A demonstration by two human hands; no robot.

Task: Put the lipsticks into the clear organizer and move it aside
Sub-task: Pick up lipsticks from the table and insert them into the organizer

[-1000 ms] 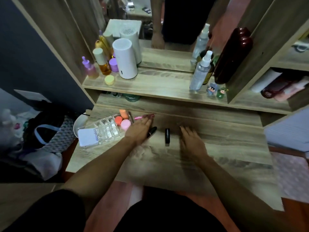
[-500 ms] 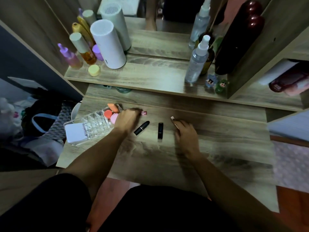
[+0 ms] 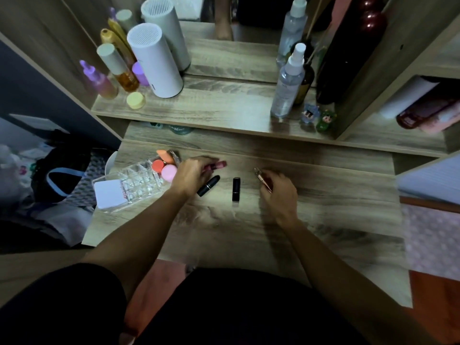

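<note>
Since a second ago, both hands have gone from lying flat on the desk point(image 3: 311, 220) to gripping: the left hand point(image 3: 193, 174) now has its fingers curled around a pink lipstick point(image 3: 219, 165) near the desk's rear edge, and the right hand point(image 3: 278, 188) has its fingers pinched on a rose-gold lipstick point(image 3: 261, 176) with the far end raised off the surface. By this reading, the pick-up phase has begun and two of the four lipsticks are in hand. Two black lipsticks remain untouched on the desk between the hands: a rounded one point(image 3: 208, 186) lying at an angle just beside the left hand, and a square one point(image 3: 236, 189) lying straight, near the middle. The clear organizer point(image 3: 134, 185) sits at the desk's left edge, just left of the left hand. Its gridded slots appear empty of lipsticks; the rear compartment holds orange and pink makeup sponges point(image 3: 164, 168), and a white card point(image 3: 109, 195) rests against its near end. No lipstick is yet inside the organizer, and the organizer has not been moved aside.
</note>
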